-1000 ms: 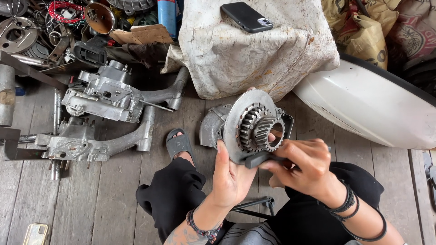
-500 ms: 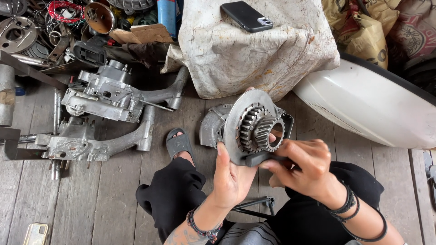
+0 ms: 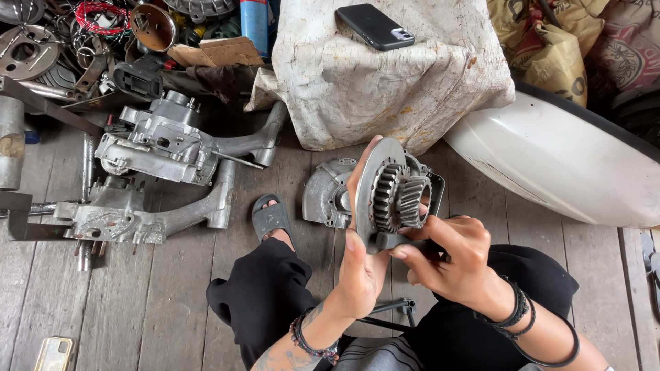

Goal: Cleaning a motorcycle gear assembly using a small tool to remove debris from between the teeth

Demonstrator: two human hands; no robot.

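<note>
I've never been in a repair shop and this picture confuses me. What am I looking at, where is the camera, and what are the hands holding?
The camera sits on the person's head, looking down at their lap and a wooden plank floor. The left hand grips a round metal disc with stacked gears by its rim; the right hand steadies it from below. Behind it lies a grey metal cover. To the left lie two engine casings. A black phone rests on a white cloth-covered bundle, with a white curved body panel at right.
</note>
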